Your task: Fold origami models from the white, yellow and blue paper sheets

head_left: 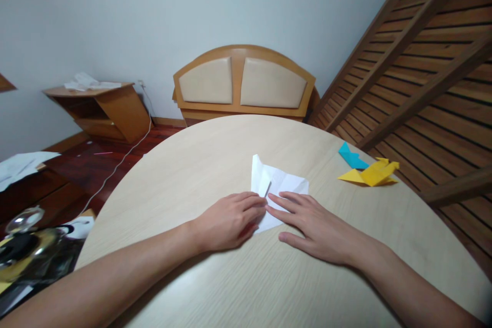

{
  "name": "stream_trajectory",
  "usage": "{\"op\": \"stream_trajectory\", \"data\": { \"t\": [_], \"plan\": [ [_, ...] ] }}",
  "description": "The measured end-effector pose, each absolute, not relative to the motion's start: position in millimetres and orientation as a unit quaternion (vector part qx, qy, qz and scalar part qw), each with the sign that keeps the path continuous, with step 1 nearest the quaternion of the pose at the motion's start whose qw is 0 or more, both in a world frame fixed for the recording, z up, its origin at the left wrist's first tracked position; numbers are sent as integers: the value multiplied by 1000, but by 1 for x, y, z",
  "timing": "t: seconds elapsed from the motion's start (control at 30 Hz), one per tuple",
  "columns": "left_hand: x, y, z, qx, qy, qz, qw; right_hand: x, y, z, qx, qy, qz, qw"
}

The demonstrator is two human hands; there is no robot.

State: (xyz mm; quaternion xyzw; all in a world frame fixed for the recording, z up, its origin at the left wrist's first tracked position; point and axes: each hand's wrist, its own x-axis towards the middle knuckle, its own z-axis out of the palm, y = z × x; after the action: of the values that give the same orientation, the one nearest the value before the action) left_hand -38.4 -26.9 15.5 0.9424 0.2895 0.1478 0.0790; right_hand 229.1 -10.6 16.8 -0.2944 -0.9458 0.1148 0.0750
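Observation:
A creased white sheet of paper (286, 178) lies on the round table, partly folded, with its left corner standing up from the tabletop. My left hand (230, 219) is at the paper's left edge, fingers bent and pressed together on it; the thumb is mostly hidden beneath. From the other side, my right hand (309, 223) rests with its fingers stretched out and spread, the fingertips on the paper close to the left fingertips. Both hands cover part of the sheet. A dark narrow gap or shadow shows along a fold between them.
A yellow folded-paper figure (374, 173) and a blue one (351, 156) sit near the right side of the table (184, 164). Wooden slatted panels (423, 92) lean at right. Beyond stand a headboard (236, 82) and a small cabinet (123, 113). A cord (126, 156) crosses the floor.

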Motion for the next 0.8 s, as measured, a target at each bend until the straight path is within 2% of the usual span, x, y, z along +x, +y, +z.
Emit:
{"op": "stream_trajectory", "data": {
  "t": [0.47,0.8],
  "plan": [
    [-34,-29,14,951,264,148,60,234,5,22,-248,-955,102,124],
    [-46,-15,12,954,247,158,67,251,5,29,-264,-945,109,160]
  ]
}}
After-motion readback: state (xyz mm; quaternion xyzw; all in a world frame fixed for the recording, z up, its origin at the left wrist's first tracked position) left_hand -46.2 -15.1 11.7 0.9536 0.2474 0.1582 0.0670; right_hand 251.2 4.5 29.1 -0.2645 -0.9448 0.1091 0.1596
